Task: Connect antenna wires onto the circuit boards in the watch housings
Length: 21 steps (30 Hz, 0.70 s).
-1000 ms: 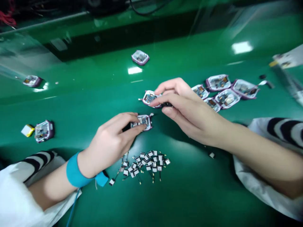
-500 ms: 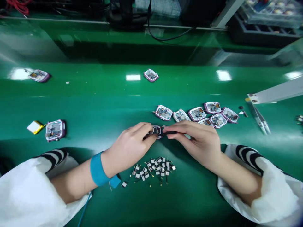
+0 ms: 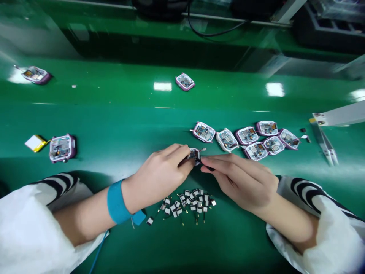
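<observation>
1. centrally, the left hand holds an open watch case between its fingers, over the green table.
2. the right hand pinches a slim black piece at the case's right side.
3. small modules lie clustered nearby.

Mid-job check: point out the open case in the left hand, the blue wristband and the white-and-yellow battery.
Open case (image 3: 195, 153): head view, on its exposed inside.
Blue wristband (image 3: 115, 202): head view, middle of the band.
Battery (image 3: 34, 143): head view, on its white face.
</observation>
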Motion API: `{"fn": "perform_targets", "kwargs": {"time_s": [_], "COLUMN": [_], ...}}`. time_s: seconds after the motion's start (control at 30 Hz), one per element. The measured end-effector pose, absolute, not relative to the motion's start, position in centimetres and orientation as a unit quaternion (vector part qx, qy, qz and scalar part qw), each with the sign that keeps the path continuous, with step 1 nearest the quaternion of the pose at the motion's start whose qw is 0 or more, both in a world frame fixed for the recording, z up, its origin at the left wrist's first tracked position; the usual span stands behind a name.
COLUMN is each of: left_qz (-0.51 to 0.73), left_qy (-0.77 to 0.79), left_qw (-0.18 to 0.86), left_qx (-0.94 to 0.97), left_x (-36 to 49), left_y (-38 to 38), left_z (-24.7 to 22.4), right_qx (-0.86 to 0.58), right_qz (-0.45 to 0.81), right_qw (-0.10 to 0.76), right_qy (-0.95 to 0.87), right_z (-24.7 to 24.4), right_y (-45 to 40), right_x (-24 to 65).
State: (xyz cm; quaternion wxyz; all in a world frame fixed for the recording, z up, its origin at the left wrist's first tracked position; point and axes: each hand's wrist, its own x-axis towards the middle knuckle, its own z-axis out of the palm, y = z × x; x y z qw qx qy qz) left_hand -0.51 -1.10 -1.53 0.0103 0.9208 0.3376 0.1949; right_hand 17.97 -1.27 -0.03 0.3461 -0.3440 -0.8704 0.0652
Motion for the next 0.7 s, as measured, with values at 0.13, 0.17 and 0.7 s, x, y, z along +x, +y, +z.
{"fn": "perform_targets", "kwargs": {"time_s": [0.13, 0.17, 0.7], "left_qz": [0.193, 0.193, 0.146], "left_qy": [0.335, 0.336, 0.339], "left_qw": [0.007, 0.007, 0.037], "left_qx": [0.922, 0.922, 0.928], "left_x": [-0.5, -0.4, -0.4], "left_y": [-1.1, -1.1, -0.9], "left_z": [-1.4, -1.4, -1.0], "right_qx": [-0.338, -0.34, -0.356], "right_qz": [0.047, 0.049, 0.114], "right_qw": [0.356, 0.356, 0.373], "right_qy": [-0.87, -0.869, -0.849], "right_z": [-0.5, -0.6, -1.9], "right_y": [-1.5, -1.6, -0.3], "right_x": [17.7, 17.7, 17.5]}}
